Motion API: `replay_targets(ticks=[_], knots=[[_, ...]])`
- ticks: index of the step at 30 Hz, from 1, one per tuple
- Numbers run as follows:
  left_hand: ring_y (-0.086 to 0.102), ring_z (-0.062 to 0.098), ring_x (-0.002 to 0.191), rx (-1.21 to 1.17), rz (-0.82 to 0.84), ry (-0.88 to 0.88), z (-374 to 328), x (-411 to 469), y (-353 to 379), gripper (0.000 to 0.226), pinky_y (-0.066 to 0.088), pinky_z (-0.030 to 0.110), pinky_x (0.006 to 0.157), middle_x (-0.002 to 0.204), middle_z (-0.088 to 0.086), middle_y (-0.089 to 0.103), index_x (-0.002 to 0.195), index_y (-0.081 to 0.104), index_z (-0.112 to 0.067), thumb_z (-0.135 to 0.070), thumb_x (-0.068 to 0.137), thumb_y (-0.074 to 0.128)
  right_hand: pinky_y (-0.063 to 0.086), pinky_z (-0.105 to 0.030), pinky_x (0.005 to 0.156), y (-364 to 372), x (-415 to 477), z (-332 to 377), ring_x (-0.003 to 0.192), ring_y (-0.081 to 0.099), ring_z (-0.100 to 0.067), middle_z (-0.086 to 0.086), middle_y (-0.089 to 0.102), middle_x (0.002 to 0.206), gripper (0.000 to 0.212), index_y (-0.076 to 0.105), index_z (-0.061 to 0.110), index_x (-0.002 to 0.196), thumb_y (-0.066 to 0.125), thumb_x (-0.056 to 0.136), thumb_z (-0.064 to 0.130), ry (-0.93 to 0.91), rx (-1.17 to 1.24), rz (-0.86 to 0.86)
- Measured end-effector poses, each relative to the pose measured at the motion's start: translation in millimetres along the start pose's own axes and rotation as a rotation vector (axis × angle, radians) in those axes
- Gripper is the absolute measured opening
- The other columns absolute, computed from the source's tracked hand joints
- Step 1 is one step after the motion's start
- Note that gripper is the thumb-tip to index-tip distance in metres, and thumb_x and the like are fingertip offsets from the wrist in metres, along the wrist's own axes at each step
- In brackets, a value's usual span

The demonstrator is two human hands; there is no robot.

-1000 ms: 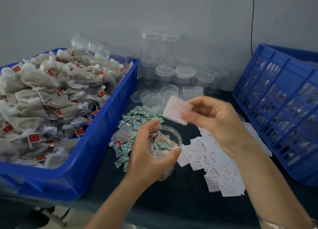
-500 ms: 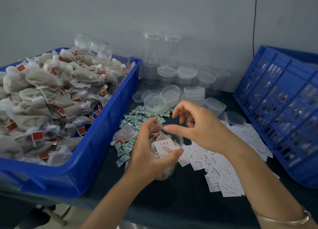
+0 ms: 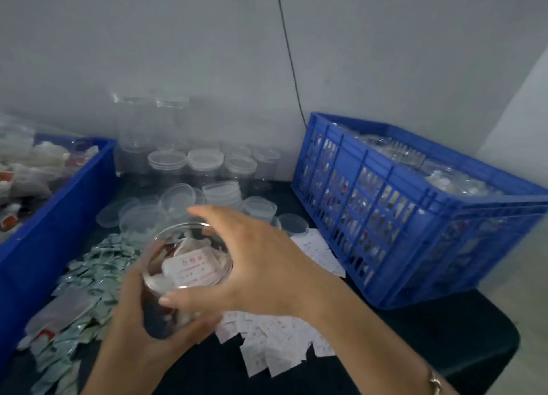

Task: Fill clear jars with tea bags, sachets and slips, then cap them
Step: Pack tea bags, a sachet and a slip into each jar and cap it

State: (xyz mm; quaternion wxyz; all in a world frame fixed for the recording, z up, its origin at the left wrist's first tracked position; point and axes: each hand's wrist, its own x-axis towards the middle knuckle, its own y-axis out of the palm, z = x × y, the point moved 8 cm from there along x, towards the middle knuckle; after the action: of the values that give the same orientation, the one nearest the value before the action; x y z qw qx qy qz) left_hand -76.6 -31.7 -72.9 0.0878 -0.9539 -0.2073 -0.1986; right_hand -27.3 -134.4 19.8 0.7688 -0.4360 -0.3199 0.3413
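While the left hand (image 3: 133, 314) cups the clear jar (image 3: 157, 314) from below and behind, thumb up one wall and fingers curled round the base, the right hand (image 3: 261, 264) arches over the jar's open mouth with fingers spread and loosely bent. It grasps nothing that shows, and whether its thumb touches the near rim I cannot tell. The jar is lifted off the dark table (image 3: 415, 329) and tipped toward the camera. Inside it a white slip (image 3: 191, 268) printed in red lies on top of pale tea bags. I judge filling to be finished for this jar, with capping the step in hand: no lid is on it yet. The next move calls for the right hand to reach beyond the jar, where loose clear lids (image 3: 178, 198) lie scattered, pick out a single one, then seat it square on the rim while the left hand steadies the jar. The lids overlap, so lifting two at once is a risk. Left of the jar spreads a heap of green sachets (image 3: 89, 276), and further left stands a blue tray (image 3: 44, 216) of tea bags (image 3: 29, 166). Just right of the jar lie more slips (image 3: 275, 344). Behind the lids stand empty jars (image 3: 204, 163). Well to the jar's right sits a blue crate (image 3: 385, 216).
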Motion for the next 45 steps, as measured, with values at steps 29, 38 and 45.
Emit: replay_targets(ticks=[29,38,45], knots=[[0.047,0.005,0.052,0.302,0.695,0.322,-131.4,205.3,335.7,0.023,0.041,0.019,0.048,0.109,0.001,0.062,0.115,0.057,-0.025,-0.016,0.102,0.040,0.038,-0.031,0.079,-395.0,-89.7,-323.5,0.099,0.055,-0.024,0.000,0.057,0.109,0.070,0.050,0.020,0.129,0.073,0.077,0.061,0.834,-0.326,-0.783],[0.055,0.031,0.116,0.839,1.137,0.401,-98.7,219.0,454.8,0.035,0.044,0.036,0.090,0.128,0.014,0.058,0.123,0.061,-0.004,0.001,0.092,0.045,0.044,-0.036,0.089,-373.3,-63.8,-388.3,0.119,0.056,-0.033,-0.012,0.059,0.131,0.075,0.047,0.010,0.134,0.072,0.081,0.056,0.962,-0.327,-0.667],[0.054,0.027,0.111,0.960,1.172,0.581,-94.9,221.8,478.8,0.037,0.046,0.038,0.089,0.126,0.008,0.056,0.124,0.053,-0.012,0.001,0.090,0.053,0.041,-0.033,0.083,-367.6,-65.9,-394.7,0.116,0.057,-0.030,-0.008,0.060,0.129,0.076,0.048,0.014,0.136,0.072,0.078,0.056,0.927,-0.356,-0.624]])
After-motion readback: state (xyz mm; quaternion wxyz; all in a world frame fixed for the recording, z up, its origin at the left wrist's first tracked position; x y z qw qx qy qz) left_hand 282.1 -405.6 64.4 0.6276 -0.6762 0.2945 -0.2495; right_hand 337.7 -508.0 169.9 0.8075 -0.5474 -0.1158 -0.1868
